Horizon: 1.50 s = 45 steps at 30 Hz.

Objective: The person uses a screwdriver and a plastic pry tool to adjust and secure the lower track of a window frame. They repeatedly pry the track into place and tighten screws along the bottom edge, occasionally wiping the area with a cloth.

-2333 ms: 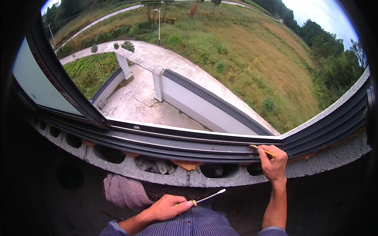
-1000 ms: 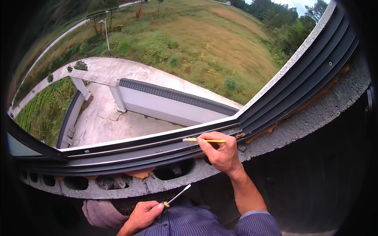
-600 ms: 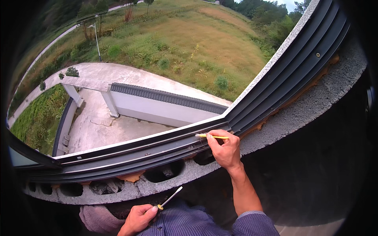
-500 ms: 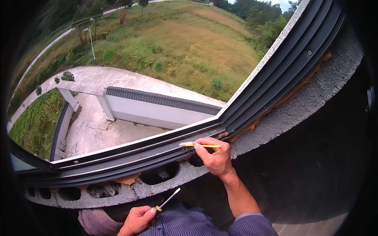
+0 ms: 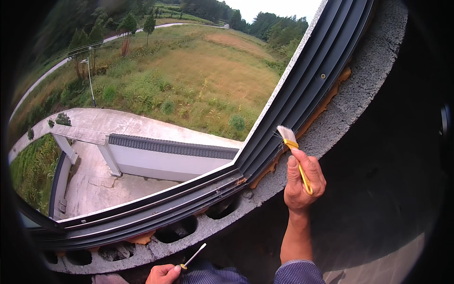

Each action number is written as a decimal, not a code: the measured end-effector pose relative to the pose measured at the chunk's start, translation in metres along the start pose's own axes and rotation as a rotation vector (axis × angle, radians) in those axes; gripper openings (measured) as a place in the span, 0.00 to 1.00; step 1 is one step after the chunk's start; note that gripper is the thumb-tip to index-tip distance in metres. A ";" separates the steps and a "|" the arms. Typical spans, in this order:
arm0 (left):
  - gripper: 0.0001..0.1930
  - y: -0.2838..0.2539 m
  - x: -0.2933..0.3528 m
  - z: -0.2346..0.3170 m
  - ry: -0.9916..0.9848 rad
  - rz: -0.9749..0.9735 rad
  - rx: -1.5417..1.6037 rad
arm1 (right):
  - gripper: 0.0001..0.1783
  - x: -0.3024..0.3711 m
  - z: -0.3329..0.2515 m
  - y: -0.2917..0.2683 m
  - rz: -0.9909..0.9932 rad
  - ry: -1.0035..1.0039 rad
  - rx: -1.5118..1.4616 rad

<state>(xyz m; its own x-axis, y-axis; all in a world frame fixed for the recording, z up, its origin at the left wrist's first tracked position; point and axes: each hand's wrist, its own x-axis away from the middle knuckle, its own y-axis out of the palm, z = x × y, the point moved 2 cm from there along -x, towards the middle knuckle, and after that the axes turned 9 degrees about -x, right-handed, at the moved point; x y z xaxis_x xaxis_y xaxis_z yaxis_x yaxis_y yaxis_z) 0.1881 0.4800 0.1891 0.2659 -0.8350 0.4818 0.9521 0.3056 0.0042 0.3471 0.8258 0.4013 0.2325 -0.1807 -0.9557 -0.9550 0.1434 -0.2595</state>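
A paintbrush (image 5: 288, 134) with a yellow handle and pale bristles is gripped in my right hand (image 5: 305, 182), its bristles pointing up and away from me. The bristles overlap the dark grooved side of the window frame (image 5: 302, 94); whether they touch it I cannot tell. Low in the view, my left hand (image 5: 163, 274) is closed round a screwdriver (image 5: 194, 256), whose bright shaft points up to the right. The lower window track (image 5: 156, 213) curves across in front of me, with small bits of debris (image 5: 241, 181) at its corner.
Grey hollow blocks (image 5: 153, 250) border the frame below, and a rough block wall (image 5: 364, 85) rises at right. Orange foam (image 5: 142, 238) bulges from the joints. Beyond the opening lie a tile-topped white wall (image 5: 170, 161), a concrete yard (image 5: 90, 189) and a grassy field (image 5: 203, 71).
My right hand has lifted the paintbrush off the lower track and moved it right, turning its bristles upward. The view has shifted; my left hand still holds the screwdriver, now lower in view.
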 end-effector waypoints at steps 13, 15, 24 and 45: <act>0.19 0.000 -0.022 -0.001 0.086 -0.086 0.009 | 0.08 0.038 0.015 -0.001 -0.253 -0.087 0.144; 0.20 0.001 -0.023 -0.009 0.077 -0.057 0.017 | 0.09 0.003 0.008 -0.007 -0.132 -0.160 0.128; 0.22 -0.003 -0.024 -0.024 0.156 -0.055 -0.033 | 0.13 -0.133 0.009 0.004 0.049 -0.428 0.489; 0.17 -0.009 -0.003 0.001 0.036 -0.039 -0.016 | 0.04 0.063 0.020 0.028 -0.207 0.182 -0.007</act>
<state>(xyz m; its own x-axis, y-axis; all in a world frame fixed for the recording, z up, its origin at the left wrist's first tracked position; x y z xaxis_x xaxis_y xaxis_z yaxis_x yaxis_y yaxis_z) 0.1790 0.4802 0.1881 0.2334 -0.8624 0.4493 0.9641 0.2654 0.0085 0.3386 0.8377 0.3311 0.3868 -0.3779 -0.8412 -0.8919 0.0782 -0.4453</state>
